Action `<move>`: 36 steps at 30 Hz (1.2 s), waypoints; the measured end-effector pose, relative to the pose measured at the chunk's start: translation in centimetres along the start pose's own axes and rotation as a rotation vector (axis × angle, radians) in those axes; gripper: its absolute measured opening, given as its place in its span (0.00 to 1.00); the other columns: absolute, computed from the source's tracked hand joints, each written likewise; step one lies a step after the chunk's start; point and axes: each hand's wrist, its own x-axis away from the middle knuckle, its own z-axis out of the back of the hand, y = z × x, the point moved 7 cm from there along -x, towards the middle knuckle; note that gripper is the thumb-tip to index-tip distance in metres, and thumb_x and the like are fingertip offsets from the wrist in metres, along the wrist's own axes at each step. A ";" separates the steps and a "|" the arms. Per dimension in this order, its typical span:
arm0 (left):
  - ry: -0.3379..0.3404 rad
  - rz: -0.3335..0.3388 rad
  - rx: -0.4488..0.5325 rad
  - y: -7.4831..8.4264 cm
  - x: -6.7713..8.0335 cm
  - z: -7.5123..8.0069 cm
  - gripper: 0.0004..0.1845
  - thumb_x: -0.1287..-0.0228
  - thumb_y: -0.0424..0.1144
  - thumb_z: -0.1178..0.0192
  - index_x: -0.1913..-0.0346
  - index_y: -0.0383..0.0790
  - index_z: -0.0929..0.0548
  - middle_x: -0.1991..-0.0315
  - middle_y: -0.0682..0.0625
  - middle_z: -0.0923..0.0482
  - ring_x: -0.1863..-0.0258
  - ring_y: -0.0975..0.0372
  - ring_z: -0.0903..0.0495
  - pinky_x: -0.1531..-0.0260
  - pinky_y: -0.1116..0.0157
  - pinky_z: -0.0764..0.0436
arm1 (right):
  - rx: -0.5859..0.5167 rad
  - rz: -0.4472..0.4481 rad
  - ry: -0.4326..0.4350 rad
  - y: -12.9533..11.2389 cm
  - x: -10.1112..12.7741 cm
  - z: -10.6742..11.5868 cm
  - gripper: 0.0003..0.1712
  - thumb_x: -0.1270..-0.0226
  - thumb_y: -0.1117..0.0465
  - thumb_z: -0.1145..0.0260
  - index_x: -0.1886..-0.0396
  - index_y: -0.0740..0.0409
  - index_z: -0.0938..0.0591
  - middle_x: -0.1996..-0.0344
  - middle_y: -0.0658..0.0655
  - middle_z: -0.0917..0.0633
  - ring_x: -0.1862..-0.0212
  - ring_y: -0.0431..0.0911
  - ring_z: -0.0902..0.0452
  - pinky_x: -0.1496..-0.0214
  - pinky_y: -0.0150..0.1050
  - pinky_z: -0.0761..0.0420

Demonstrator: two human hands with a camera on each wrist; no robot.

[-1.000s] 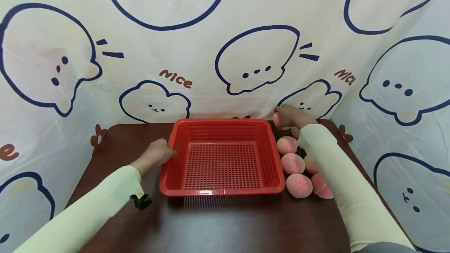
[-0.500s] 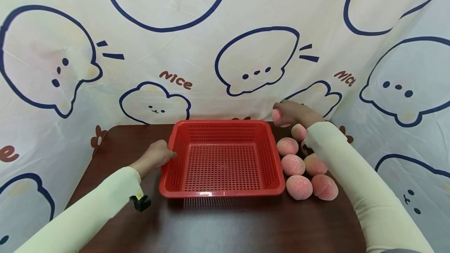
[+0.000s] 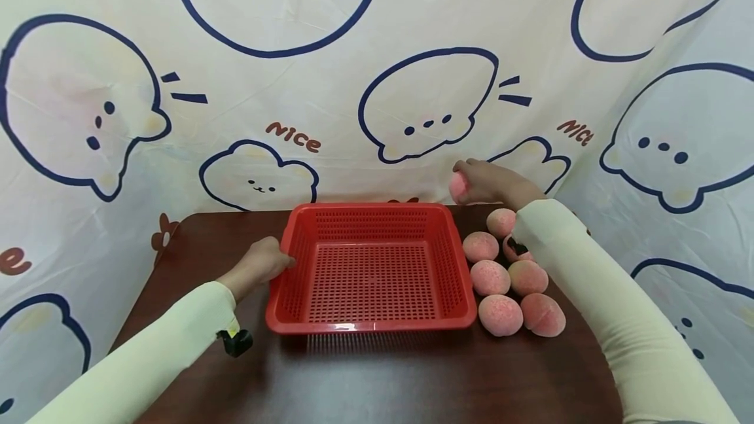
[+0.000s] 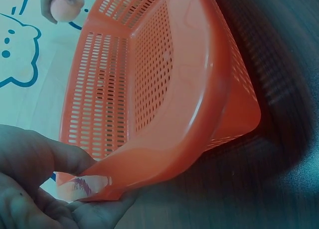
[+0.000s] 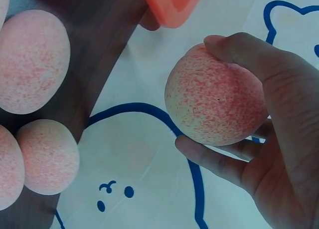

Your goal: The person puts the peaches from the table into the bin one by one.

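Observation:
A red perforated plastic basket (image 3: 371, 327) sits on the dark table, with nothing inside it. My left hand (image 3: 265, 260) grips its left rim; in the left wrist view the thumb lies over the rim and the fingers are underneath. My right hand (image 3: 491, 183) holds a pink peach (image 5: 217, 97) above the table's back edge, beyond the basket's back right corner. Thumb and fingers curl round the fruit in the right wrist view. Several more peaches (image 3: 501, 315) stand in two rough columns along the basket's right side, one partly hidden by the right wrist.
The dark brown table (image 3: 377, 378) ends at a white cloth backdrop (image 3: 330, 97) with blue cartoon outlines, which also rises at both sides. A small black device (image 3: 237, 343) is strapped to the left wrist.
My right hand has lifted the peach slightly and moved it a little left. The right forearm has swung outward, uncovering more peaches. The left hand and basket stay in place.

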 end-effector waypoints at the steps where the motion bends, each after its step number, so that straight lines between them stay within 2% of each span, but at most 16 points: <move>1: -0.001 0.000 -0.002 0.0 0.0 0.0 0.19 0.33 0.29 0.38 0.42 0.24 0.24 0.58 0.34 0.13 0.69 0.53 0.09 0.61 0.53 0.09 | -0.008 0.003 -0.001 -0.1 0.0 0.1 0.35 0.36 0.53 0.31 0.30 0.51 0.28 0.44 0.57 0.19 0.48 0.53 0.21 0.44 0.52 0.17; 7: -0.009 -0.003 -0.005 -0.1 -0.1 0.0 0.18 0.32 0.29 0.39 0.42 0.23 0.25 0.58 0.34 0.13 0.69 0.52 0.09 0.61 0.53 0.09 | -0.015 0.035 0.003 -1.3 0.2 0.5 0.36 0.36 0.53 0.28 0.29 0.51 0.28 0.42 0.58 0.20 0.45 0.53 0.21 0.41 0.55 0.16; 16: -0.014 -0.002 0.006 -0.1 -0.3 0.0 0.18 0.31 0.28 0.40 0.43 0.22 0.25 0.59 0.33 0.13 0.69 0.52 0.09 0.62 0.54 0.09 | 0.035 0.073 0.001 -3.4 -0.2 0.5 0.41 0.38 0.49 0.27 0.27 0.53 0.30 0.41 0.59 0.20 0.46 0.53 0.21 0.44 0.52 0.14; 29: -0.017 0.002 0.001 -0.1 -0.4 -0.1 0.18 0.32 0.28 0.40 0.43 0.22 0.25 0.59 0.33 0.14 0.69 0.52 0.09 0.62 0.53 0.09 | 0.049 0.136 0.020 -6.1 -0.9 0.8 0.42 0.38 0.47 0.27 0.27 0.54 0.30 0.40 0.59 0.21 0.44 0.53 0.21 0.42 0.53 0.15; 36: -0.018 -0.008 0.004 -0.1 -0.3 0.0 0.18 0.32 0.28 0.40 0.43 0.22 0.25 0.59 0.33 0.13 0.69 0.52 0.09 0.63 0.53 0.09 | 0.070 0.149 0.018 -7.6 -1.0 0.5 0.43 0.37 0.44 0.27 0.26 0.53 0.30 0.36 0.59 0.22 0.41 0.53 0.22 0.39 0.55 0.16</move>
